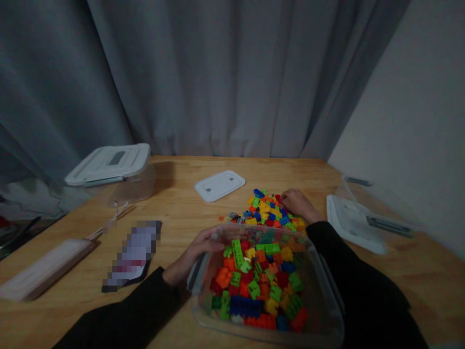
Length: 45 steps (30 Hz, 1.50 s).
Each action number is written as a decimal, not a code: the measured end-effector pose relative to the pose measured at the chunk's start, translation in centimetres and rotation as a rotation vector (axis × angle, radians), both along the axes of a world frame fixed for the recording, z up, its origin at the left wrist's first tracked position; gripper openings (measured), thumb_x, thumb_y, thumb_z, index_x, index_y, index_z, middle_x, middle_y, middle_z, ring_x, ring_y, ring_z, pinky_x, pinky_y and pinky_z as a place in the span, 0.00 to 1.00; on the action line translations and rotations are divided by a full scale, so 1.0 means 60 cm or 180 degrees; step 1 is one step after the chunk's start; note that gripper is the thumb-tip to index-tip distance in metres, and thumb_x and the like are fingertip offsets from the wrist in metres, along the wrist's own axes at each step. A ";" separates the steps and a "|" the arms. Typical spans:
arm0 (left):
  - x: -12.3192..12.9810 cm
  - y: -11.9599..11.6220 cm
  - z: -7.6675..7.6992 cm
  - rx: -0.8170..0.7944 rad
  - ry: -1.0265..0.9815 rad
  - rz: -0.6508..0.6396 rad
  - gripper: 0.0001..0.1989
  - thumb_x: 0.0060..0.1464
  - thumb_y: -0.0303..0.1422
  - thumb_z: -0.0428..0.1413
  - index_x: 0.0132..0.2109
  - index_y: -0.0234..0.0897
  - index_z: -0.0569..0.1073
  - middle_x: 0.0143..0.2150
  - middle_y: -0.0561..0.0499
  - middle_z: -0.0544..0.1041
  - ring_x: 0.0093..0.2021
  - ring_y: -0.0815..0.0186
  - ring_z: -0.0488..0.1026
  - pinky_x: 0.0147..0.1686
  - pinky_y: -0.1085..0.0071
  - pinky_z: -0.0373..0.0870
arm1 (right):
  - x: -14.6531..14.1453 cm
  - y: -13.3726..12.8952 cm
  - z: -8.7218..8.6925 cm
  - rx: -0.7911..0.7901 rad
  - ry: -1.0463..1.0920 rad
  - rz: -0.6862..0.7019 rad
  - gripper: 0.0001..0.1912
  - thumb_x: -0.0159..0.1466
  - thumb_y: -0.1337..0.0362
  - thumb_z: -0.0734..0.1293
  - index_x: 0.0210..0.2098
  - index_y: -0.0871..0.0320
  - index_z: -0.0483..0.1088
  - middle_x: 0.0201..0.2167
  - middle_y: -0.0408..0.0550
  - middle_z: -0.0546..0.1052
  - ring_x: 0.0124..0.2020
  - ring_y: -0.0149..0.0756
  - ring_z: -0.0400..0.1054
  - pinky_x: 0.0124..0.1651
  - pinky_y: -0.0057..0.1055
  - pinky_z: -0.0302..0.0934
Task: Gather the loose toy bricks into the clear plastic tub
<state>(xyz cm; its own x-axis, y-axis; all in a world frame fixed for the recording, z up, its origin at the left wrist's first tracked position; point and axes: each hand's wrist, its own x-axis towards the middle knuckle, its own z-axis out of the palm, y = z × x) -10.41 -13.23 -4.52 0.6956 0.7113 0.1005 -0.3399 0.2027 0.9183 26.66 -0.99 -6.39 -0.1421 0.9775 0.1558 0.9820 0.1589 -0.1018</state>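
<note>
A clear plastic box near the table's front edge holds many coloured building bricks. My left hand grips the box at its far left corner, the thumb over the rim and the other fingers partly seen through the plastic. Beyond the box lies a loose pile of small bricks in red, yellow, blue, green and orange. My right hand rests at the right side of this pile, its fingers bent against the bricks; whether they hold one is hidden.
A white lid lies behind the pile. At left are a lidded clear box, a phone and a pale case with a cord. Another clear box and a white lid are at right.
</note>
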 end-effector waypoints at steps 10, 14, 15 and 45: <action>-0.004 -0.001 -0.004 -0.0144 -0.0006 -0.0019 0.28 0.53 0.25 0.55 0.62 0.38 0.75 0.64 0.40 0.75 0.65 0.43 0.71 0.66 0.41 0.57 | -0.003 -0.002 0.002 -0.0069 0.0016 -0.0043 0.13 0.67 0.67 0.63 0.39 0.61 0.81 0.43 0.57 0.82 0.42 0.38 0.74 0.43 0.27 0.60; -0.005 0.000 -0.004 -0.0085 0.0000 -0.0093 0.28 0.54 0.25 0.54 0.63 0.38 0.74 0.65 0.40 0.75 0.65 0.44 0.71 0.66 0.41 0.56 | -0.004 -0.004 0.003 -0.0067 0.0025 -0.0034 0.14 0.67 0.67 0.63 0.39 0.61 0.81 0.43 0.58 0.82 0.43 0.39 0.74 0.44 0.28 0.60; -0.005 0.001 -0.003 -0.0056 -0.0001 -0.0098 0.28 0.53 0.25 0.54 0.62 0.38 0.74 0.65 0.39 0.75 0.64 0.44 0.71 0.66 0.41 0.57 | -0.004 -0.005 0.004 -0.0068 0.0033 -0.0024 0.13 0.67 0.67 0.63 0.39 0.60 0.81 0.43 0.58 0.82 0.43 0.39 0.74 0.44 0.28 0.60; -0.003 -0.002 -0.006 -0.0087 0.0059 0.0047 0.28 0.53 0.26 0.55 0.62 0.36 0.74 0.65 0.38 0.75 0.65 0.45 0.71 0.68 0.42 0.53 | -0.028 -0.071 0.146 0.0620 0.1498 0.0808 0.08 0.66 0.62 0.69 0.42 0.58 0.79 0.43 0.51 0.83 0.43 0.40 0.76 0.47 0.34 0.70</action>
<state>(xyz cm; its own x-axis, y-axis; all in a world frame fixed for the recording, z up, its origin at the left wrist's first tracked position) -10.61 -13.34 -4.90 0.6866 0.7238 0.0680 -0.3261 0.2230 0.9187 24.98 -5.22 2.37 -0.2406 0.8687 0.4331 0.7663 0.4438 -0.4645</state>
